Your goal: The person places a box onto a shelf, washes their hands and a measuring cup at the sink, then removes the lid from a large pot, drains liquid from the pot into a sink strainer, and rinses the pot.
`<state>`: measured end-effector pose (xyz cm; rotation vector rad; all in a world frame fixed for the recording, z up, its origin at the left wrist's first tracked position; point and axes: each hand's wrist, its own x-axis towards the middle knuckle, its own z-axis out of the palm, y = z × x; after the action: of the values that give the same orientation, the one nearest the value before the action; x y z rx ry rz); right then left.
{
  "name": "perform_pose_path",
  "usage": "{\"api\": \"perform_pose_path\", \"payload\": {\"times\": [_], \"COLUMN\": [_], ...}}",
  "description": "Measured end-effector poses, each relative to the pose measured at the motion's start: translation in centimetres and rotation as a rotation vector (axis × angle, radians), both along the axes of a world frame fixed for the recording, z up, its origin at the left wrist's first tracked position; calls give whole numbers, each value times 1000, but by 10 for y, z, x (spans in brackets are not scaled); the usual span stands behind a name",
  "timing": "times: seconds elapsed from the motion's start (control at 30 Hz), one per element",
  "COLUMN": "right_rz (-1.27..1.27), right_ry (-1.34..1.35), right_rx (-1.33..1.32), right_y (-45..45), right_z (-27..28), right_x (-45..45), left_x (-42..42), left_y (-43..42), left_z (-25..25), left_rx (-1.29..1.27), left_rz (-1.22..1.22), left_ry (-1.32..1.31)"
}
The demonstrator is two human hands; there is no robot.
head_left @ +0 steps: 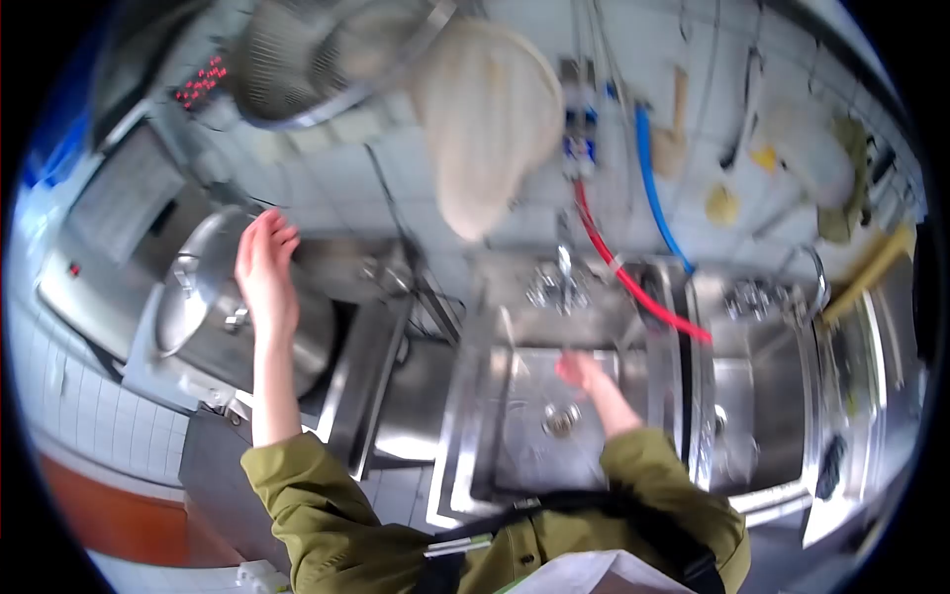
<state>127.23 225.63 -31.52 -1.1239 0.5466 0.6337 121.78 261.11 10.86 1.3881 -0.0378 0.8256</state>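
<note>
Tiling (346,203) spans the back wall, with a twin-basin steel sink at lower centre and right: its left basin (520,455) at lower centre, its right basin (762,386) at lower right. A big perforated strainer (307,59) hangs at top left. Below it, at centre left, a large metal pot (312,332) has a tilted lid (188,287) at its left side. A pale cloth bag (485,109) hangs at upper centre. Right of it, a red hose (628,277) slants down toward the sink divider, near a shorter blue hose (648,163). At centre left, the left hand (267,267) is raised in front of the pot, fingers loosely extended; whether it touches anything cannot be told. The right hand (584,371), blurred, is over the left basin; its grip is unclear. Below it sits a small round drain (561,420).
</note>
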Motion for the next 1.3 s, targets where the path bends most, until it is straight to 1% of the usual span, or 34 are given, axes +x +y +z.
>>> {"api": "perform_pose_path", "payload": {"times": [0.07, 0.1, 0.13, 0.17, 0.2, 0.23, 0.3, 0.33, 0.37, 0.4, 0.43, 0.47, 0.53, 0.57, 0.6, 0.63, 0.67, 0.7, 0.73, 0.77, 0.8, 0.87, 0.9, 0.93, 0.97, 1.0, 1.03, 1.07, 1.1, 1.13, 1.17, 1.2, 1.27, 1.3], "right_rz": [28, 22, 5, 27, 47, 66, 31, 15, 98, 90, 86, 81, -18, -39, -67, -65, -96, -132, -183, -209, -246, -231, -168, -133, -141, -92, -34, 25, 112, 202, 264, 297, 290, 305], "right_ry": [96, 102, 119, 191, 272, 358, 273, 233, 252, 205, 157, 110, 33, 62, 79, 49, 8, -23, 11, -40, -62, -87, -53, -44, -46, -66, -118, -177, -221, -266, -293, -297, -244, -212], "right_rx": [281, 262, 242, 173, 101, 27, 127, 176, 34, -48, -126, -200, -152, -93, -43, -10, 59, 65, 53, 71, 87, 164, 73, 103, 199, 257, 294, 329, 361, 389, 457, 577, 678, 528], "right_y": [8, 12, 12, 14, 18, 18, 13, 11, 7, 0, -5, -6, -24, -38, -45, -52, -61, -63, -62, -65, -66, -75, -78, -83, -87, -89, -87, -85, -83, -82, -83, -86, -92, -96], "right_z": [-34, -54, -63, -49, -33, -20, -26, -22, -16, 2, 24, 33, 9, 0, 18, -1, -22, -16, 0, -10, -2, -13, 9, 15, 19, 45, 62, 78, 99, 117, 127, 131, 130, 125], "right_x": [4, 4, 8, 9, 2, -6, -6, -10, -8, -15, -26, -37, -41, -45, -59, -56, -56, -66, -77, -84, -96, -110, -123, -133, -145, -159, -171, -182, -193, -203, -211, -217, -229, -233], "left_x": [12, 16, 24, 32, 41, 57, 87, 87, 94, 103, 104, 101, 98, 94, 95, 96, 101, 110, 105, 87, 67, 11, -25, -66, -104, -135, -167, -194, -215, -234, -237, -238, -232, -223], "left_y": [1, -1, -4, -12, -18, -17, -13, -18, -16, -12, -6, -6, -10, -17, -20, -23, -17, -5, -2, -8, -10, -8, -17, -26, -38, -2, -14, -51, -63, -64, -88, -118, -135, -145], "left_z": [47, 69, 88, 101, 110, 108, 94, 97, 97, 96, 98, 102, 110, 109, 107, 107, 108, 106, 103, 95, 80, 28, -4, -30, -63, -120, -155, -164, -187, -220, -231, -241, -273, -316], "left_rx": [-100, -119, -139, -254, -371, -357, -326, -367, -405, -441, -381, -364, -391, -375, -401, -415, -439, -430, -454, -504, -512, -471, -431, -391, -434, -393, -446, -488, -562, -539, -562, -584, -432, -458], "left_rz": [-134, -168, -210, -229, -247, -341, -520, -523, -465, -410, -408, -365, -316, -297, -331, -257, -259, -285, -273, -256, -199, -241, -218, -194, -119, -265, -80, -1, 43, -52, -87, -122, -263, -203], "left_ry": [-40, 10, 74, 181, 297, 265, 207, 190, 196, 203, 196, 201, 175, 116, 105, 100, 83, 33, 5, 9, 18, 18, 85, 137, 295, 317, 385, 517, 647, 778, 883, 979, 1256, 1188]}}
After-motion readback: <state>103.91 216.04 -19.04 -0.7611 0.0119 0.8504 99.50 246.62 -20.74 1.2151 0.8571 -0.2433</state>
